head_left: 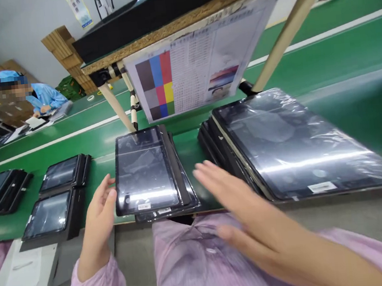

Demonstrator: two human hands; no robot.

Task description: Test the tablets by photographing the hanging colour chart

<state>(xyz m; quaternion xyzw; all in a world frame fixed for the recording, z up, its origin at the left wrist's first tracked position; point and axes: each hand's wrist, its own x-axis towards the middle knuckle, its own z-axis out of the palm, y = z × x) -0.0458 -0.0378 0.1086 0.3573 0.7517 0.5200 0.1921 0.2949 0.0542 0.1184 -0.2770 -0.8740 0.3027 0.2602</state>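
Note:
A small stack of black tablets [146, 170] in clear film lies on the green belt [339, 63] in front of me. My left hand [98, 216] rests against the stack's left edge, thumb and fingers apart, gripping nothing. My right hand [238, 201] hovers flat with fingers stretched out between this stack and a larger stack of film-wrapped tablets [293, 146] to the right. It holds nothing.
Further tablet stacks lie at the left [56, 198] and far left [1, 190]. A colour chart sheet [199, 60] hangs from a shelf over the belt. Another person in blue [41, 97] works at the far left. White paper [23, 274] lies low left.

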